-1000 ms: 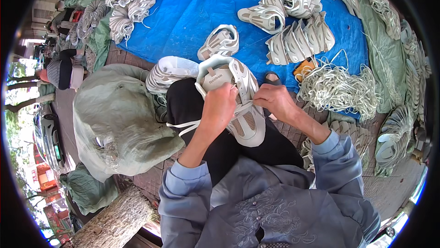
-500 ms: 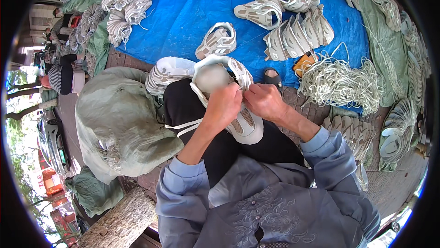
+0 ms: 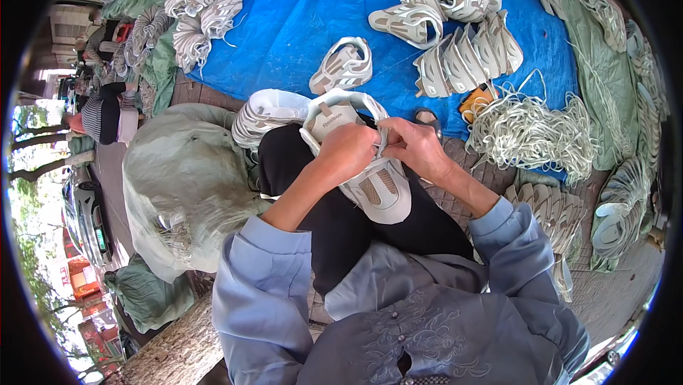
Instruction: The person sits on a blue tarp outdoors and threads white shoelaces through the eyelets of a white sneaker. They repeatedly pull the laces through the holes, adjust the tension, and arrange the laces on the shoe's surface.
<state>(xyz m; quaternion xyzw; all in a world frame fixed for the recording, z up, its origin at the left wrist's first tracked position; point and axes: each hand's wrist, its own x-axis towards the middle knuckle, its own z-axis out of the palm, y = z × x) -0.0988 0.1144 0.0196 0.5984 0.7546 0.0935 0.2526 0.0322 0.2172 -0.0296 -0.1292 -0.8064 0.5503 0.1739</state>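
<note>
A beige-and-white shoe upper with brown mesh panels rests across my lap, its toe pointing toward me. Over its lacing opening, my left hand is closed, fingertips pinched at the eyelet edge; whatever they hold is too small to make out. My right hand grips the opposite eyelet edge between thumb and fingers, close to the left fingertips. Beyond both hands, the light lining and tongue show inside the collar. A nested stack of similar uppers sits just left of the held one, by my knee.
Past my knees spreads a blue tarp bearing a single upper and a row of uppers. A heap of white laces lies right. Left stands a bulging pale sack; more uppers lie beside my right arm.
My left forearm and elbow have swung outward to the left. The left hand stays at the lacing opening, and the right fingers have shifted slightly along the edge. The whole view has shifted a little.
</note>
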